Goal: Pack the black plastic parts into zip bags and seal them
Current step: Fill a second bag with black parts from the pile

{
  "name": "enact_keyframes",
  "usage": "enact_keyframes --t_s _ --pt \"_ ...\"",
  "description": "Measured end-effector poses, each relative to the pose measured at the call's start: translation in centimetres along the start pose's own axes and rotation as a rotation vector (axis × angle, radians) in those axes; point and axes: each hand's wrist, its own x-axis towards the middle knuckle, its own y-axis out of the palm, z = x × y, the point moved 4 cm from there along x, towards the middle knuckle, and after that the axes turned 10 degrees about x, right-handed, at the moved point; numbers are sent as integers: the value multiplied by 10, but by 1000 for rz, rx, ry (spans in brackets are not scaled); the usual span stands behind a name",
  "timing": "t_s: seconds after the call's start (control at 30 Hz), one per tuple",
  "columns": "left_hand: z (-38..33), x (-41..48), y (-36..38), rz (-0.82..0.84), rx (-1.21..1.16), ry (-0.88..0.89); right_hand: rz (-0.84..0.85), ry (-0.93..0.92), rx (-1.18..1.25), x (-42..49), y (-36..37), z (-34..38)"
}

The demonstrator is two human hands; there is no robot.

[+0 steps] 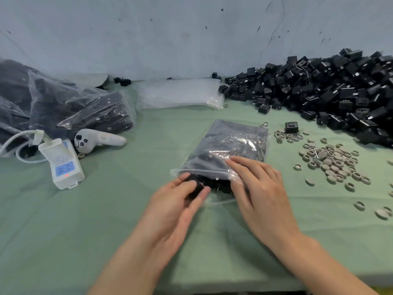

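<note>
- My left hand [180,201] pinches a black plastic part [194,186] at the zip bag [234,141] mouth.
- Right hand [257,186] spread flat on the bag's upper lip.
- Risk, I'd say: parts crowd the mouth — the zip may jam.

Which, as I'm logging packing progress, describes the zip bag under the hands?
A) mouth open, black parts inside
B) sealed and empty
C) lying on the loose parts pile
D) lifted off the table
A: the zip bag lies on the table, mouth gaping toward the person, black parts inside, the left hand holding a black part at it.
</note>
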Motion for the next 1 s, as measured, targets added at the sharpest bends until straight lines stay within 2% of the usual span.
enact_keyframes --t_s 0.07,0.13,0.27,0.4,0.5,0.57,0.63,0.77,0.83,0.9,0.93,1.0 --pt "10 5 4 13 278 109 -1 14 25 0 1 0" --pt "20 8 9 21 444 196 -4 15 33 0 1 1" --pt "25 13 25 23 603 315 18 -44 -20 -4 3 2" --pt "26 24 28 -35 648 324 79 -138 -108 -10 3 0" --pt "24 26 38 -70 813 459 120 -159 -131 -13 3 0" --pt "20 24 43 -98 808 495 150 -157 -154 -13 2 1" --pt "21 21 45 -47 749 473 224 -168 -200 -15 2 2" --pt "23 6 27 -9 598 377 484 -182 -198 -25 -2 -9" --pt "6 0 1 -183 768 521 552 -202 -217 -26 -10 -19" --pt "-18 -2 -26 -374 1050 701 471 -218 -209 -25 -24 -25" --pt "-25 3 -35 -387 1152 708 412 -222 -219 -25 -30 -28" --pt "-24 19 -45 -282 1329 598 308 -255 -251 -25 -35 -31"
